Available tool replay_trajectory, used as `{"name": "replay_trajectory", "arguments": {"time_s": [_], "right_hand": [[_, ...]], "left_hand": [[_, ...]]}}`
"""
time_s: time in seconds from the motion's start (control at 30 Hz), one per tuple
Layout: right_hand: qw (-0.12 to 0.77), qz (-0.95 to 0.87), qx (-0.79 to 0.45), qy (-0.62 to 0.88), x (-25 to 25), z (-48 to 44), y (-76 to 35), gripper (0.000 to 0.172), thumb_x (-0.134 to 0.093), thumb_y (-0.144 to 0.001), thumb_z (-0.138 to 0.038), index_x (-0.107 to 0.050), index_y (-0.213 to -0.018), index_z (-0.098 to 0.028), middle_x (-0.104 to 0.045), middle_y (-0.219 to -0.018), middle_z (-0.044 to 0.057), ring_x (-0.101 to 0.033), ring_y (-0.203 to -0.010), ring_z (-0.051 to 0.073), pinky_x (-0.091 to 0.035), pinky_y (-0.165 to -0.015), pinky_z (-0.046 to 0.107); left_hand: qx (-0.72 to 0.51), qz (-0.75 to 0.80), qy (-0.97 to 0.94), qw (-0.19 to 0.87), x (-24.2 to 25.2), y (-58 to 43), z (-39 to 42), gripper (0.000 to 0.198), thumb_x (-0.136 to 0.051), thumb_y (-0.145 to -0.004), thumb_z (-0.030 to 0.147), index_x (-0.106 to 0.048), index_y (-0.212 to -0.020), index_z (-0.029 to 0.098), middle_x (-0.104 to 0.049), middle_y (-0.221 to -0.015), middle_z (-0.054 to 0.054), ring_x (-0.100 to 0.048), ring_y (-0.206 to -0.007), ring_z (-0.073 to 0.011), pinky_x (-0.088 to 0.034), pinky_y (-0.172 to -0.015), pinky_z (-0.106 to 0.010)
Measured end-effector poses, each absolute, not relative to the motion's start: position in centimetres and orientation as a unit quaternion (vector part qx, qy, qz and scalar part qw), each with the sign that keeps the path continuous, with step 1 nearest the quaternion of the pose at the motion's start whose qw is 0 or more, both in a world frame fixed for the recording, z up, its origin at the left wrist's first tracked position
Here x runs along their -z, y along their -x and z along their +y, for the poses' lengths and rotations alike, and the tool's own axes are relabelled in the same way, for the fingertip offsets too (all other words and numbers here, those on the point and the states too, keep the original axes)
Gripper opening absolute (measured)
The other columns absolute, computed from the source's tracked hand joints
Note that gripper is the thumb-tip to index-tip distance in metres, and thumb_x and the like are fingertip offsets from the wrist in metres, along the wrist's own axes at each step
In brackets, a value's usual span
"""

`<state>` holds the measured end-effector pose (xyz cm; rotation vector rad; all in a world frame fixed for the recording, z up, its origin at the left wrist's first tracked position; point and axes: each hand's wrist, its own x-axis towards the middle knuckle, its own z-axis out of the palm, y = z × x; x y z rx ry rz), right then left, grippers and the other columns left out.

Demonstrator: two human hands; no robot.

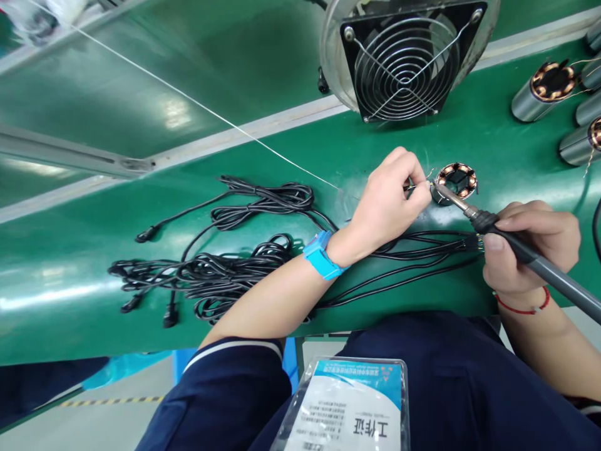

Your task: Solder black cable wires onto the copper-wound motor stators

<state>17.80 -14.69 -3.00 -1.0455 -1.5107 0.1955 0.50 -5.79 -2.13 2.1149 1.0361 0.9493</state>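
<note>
Soldering at a small copper coil on the green belt

A fan (406,59) stands at the belt's (70,263) far edge, black cables (225,269) lie mid-belt; the right hand (530,250) grips a soldering iron (516,247), tip at the coil (456,180), while the left hand (389,197) pinches a thin wire (197,103) beside it.

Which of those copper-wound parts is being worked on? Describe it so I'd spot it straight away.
Start at the square black fan at the top of the green belt. Just below it, between the left hand and the soldering iron, stands the wound stator. Unlike the other stators lying at the right edge, it stands alone, end up.
</note>
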Motion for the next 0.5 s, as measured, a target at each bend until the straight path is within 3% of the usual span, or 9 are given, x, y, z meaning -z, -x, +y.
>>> {"name": "replay_trajectory", "arguments": {"time_s": [0.5], "right_hand": [[0.592,-0.648,-0.032,0.477,2.81,-14.50,-17.83,0.011,-0.064,-0.079,-0.025,-0.061,-0.088,-0.020,-0.051,-0.066,-0.001,-0.052,-0.056,0.013,-0.043,-0.050,0.031]], "left_hand": [[-0.367,0.399,-0.783,0.304,2.01,-0.64,-5.78,0.019,-0.051,-0.079,0.009,-0.042,-0.066,0.020,-0.053,-0.071,0.000,-0.052,-0.068,-0.0119,-0.044,-0.065,-0.029]]}}
